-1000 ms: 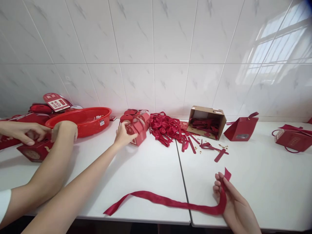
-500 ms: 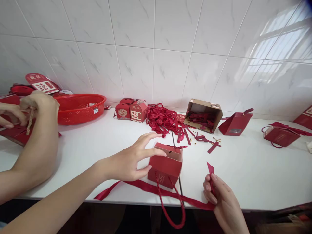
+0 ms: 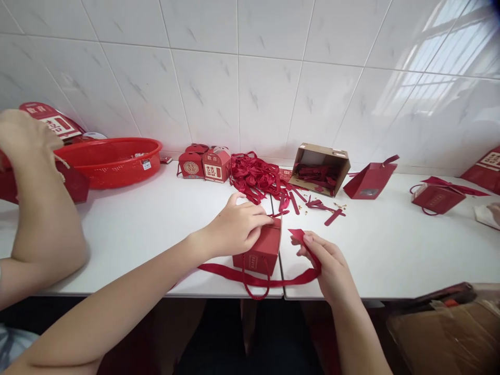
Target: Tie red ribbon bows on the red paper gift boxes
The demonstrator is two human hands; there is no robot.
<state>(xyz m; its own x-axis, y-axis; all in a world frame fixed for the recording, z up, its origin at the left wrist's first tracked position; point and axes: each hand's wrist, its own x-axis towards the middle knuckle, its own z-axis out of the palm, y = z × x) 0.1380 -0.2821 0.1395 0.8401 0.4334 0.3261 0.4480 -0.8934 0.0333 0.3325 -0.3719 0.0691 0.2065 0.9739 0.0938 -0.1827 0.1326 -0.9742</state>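
Observation:
A small red gift box (image 3: 260,250) stands on the table in front of me, its twisted rope handle hanging down the near side over the table edge. My left hand (image 3: 238,226) has its fingers bent over the box's top and pressed against it; part of the top is hidden by them. In my right hand (image 3: 324,258), just right of the box, a red ribbon (image 3: 299,278) is pinched between thumb and fingers, with its pointed end sticking out. The ribbon's length runs left along the front of the box, behind the rope handle.
Behind the box lie a heap of red ribbons (image 3: 255,174) and an open carton (image 3: 322,169) of dark red strips. Finished-looking boxes (image 3: 216,165) stand by the wall. At left, a co-worker's arm (image 3: 47,208) is beside a red plastic basket (image 3: 150,156). A brown carton (image 3: 449,333) sits lower right.
My left hand has come down onto the box, and its open top now looks closed. My right hand has moved left and up with the ribbon, nearer the box. The co-worker's arm has shifted left.

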